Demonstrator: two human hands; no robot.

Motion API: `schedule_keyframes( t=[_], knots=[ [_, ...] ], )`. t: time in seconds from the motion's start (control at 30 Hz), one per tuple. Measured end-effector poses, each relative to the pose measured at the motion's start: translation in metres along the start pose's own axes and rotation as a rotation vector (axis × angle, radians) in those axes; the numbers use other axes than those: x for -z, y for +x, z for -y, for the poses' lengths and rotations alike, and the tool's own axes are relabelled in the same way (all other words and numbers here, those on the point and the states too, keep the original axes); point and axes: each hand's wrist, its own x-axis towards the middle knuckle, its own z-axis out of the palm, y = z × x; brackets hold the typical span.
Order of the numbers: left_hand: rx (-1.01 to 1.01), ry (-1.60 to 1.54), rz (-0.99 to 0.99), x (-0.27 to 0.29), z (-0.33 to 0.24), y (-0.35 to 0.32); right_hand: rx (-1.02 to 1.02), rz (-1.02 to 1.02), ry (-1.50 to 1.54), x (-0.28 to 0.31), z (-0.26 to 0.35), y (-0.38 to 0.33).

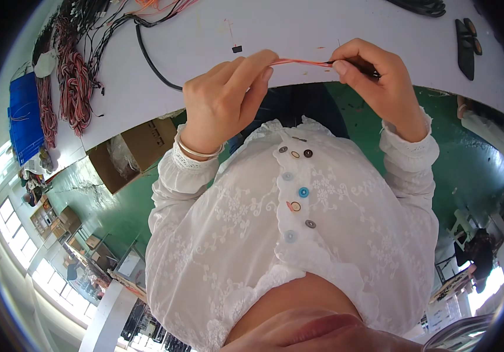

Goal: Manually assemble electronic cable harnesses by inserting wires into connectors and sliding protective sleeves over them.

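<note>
Thin red and orange wires (301,61) stretch between my hands just above the near edge of the white table (199,35). My left hand (228,97) pinches their left part between thumb and fingers. My right hand (378,76) is closed on their other end, where a dark piece shows at the fingertips; its exact kind is partly hidden by the fingers. A thick black cable (149,63) curves over the table and passes out of sight at my left hand. A small black connector-like block (237,49) lies on the table beyond my left hand.
Bundles of red and black wires (75,88) hang over the table's left side, beside a blue bin (25,117). An open cardboard box (137,149) stands below the edge. Black-handled cutters (467,50) lie at the far right, near a black cable coil (422,6).
</note>
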Motion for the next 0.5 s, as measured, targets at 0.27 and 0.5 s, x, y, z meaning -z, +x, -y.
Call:
schedule_keyframes(
  t=[0.27,0.5],
  knots=[
    [-0.02,-0.007,0.022,-0.001,-0.006,0.002,0.038,0.075,-0.014,-0.009,0.01,0.008],
    [0.004,-0.023,0.012,-0.002,-0.006,0.0,-0.053,0.09,-0.016,-0.011,0.025,0.009]
  ],
)
